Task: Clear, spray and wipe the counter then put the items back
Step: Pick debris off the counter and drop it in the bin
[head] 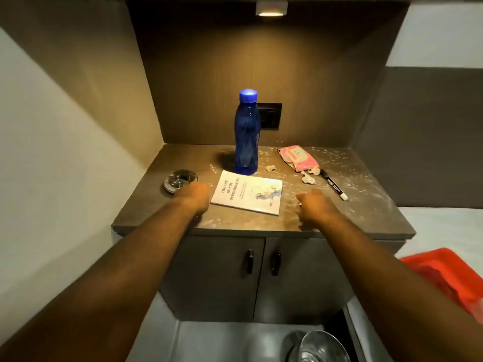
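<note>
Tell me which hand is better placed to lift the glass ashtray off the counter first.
Probably the left hand. It hovers right beside the glass ashtray at the counter's left end, while the right hand is on the far side of the book, nearer the marker.

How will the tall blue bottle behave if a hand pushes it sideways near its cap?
The blue bottle stands upright, tall and narrow on a small base, so a push near the cap would probably tip it rather than slide it. Its round body would then likely roll on the counter. The plastic looks smooth, so perhaps slippery. How full it is, and so its weight, cannot be told.
</note>
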Demonstrator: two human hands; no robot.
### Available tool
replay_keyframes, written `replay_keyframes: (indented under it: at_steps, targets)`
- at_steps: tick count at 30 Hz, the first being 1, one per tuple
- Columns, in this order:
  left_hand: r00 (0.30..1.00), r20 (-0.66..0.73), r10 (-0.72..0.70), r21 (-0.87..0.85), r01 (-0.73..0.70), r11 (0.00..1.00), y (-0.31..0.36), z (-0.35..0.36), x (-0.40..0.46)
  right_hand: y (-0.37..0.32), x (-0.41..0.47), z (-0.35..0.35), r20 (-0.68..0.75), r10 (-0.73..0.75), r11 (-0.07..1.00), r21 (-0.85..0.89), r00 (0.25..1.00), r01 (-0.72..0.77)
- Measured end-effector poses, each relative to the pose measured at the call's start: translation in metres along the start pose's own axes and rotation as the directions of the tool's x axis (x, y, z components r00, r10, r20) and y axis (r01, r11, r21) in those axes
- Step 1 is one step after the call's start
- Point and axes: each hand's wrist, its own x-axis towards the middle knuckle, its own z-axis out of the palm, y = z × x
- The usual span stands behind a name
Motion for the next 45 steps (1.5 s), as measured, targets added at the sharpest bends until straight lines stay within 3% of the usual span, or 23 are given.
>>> replay_keyframes:
  at_steps: [4,11,14,17,22,26,33,39,42,45]
  targets:
    - [0.999,0.053,0.011,0.087,-0.016,0.996,0.001,0.01,0.023,0.018,0.024,0.017,0.066,-0.026,0.978,-0.203,0.997,0.039]
    - [0.996,0.091,-0.024,0.091,0.015,0.996,0.009,0.001,0.058,0.022,0.058,0.013,0.02,-0.094,0.962,-0.254,0.995,0.096]
    - [1.0,-0.013,0.004,-0.001,-0.004,1.0,0.029,-0.01,0.071,0.019,0.071,0.004,0.028,-0.09,0.981,-0.171,0.996,0.094]
    - [0.98,-0.115,0.161,-0.134,-0.176,0.975,0.078,-0.009,0.078,0.02,0.087,-0.008,0.009,-0.058,0.998,0.025,0.998,0.058]
    - [0.959,-0.005,0.284,-0.186,-0.28,0.942,0.145,0.023,0.074,0.031,0.116,-0.023,-0.044,0.021,0.99,0.142,0.999,-0.014]
    - [0.943,-0.013,0.332,-0.148,-0.33,0.932,0.147,0.034,0.08,0.045,0.132,-0.021,-0.1,0.113,0.987,0.126,0.989,-0.1]
    - [0.911,-0.061,0.408,-0.073,-0.412,0.908,0.149,0.044,0.084,0.038,0.145,-0.003,-0.066,0.058,0.995,-0.078,0.996,-0.063]
    - [0.929,-0.039,0.369,-0.098,-0.371,0.924,0.156,0.033,0.113,0.034,0.148,-0.002,-0.057,-0.001,0.989,-0.148,0.998,-0.007]
    - [0.948,-0.011,0.318,-0.134,-0.316,0.939,0.165,0.014,0.142,0.04,0.148,-0.002,-0.004,0.102,0.994,0.04,0.995,-0.102]
    - [0.953,0.036,0.3,-0.111,-0.295,0.949,0.174,0.001,0.167,0.05,0.151,-0.007,0.06,0.089,0.986,0.138,0.994,-0.096]
